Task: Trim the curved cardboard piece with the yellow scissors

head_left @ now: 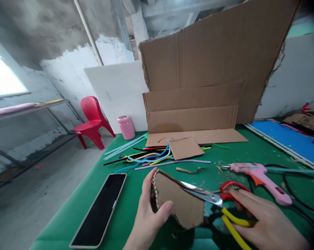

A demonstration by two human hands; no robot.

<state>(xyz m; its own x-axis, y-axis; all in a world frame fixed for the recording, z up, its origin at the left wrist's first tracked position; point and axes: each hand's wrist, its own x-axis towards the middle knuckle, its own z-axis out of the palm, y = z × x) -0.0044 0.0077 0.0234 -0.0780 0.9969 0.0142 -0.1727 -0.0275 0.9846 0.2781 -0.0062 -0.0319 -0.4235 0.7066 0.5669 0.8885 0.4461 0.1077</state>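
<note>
My left hand (153, 211) grips a small brown cardboard piece (183, 201) at its left side, thumb on its face and fingers behind. The piece has several layers or folded edges along its left side, and its outline is irregular. In my right hand (261, 215) is a pair of scissors (215, 198) with red and yellow handles. Their blades lie along the upper right edge of the cardboard, where a thin strip curls away. Part of the lower blade area is hidden by the cardboard. Just above lies a loose cardboard scrap (190, 170) on the green table.
A phone (99, 210) lies left of my hands. A pink glue gun (261, 177) with its cord is on the right. Behind are colored pipe cleaners (151, 158), a cardboard square (186, 147), a pink flask (126, 127) and a tall cardboard backing (198, 69).
</note>
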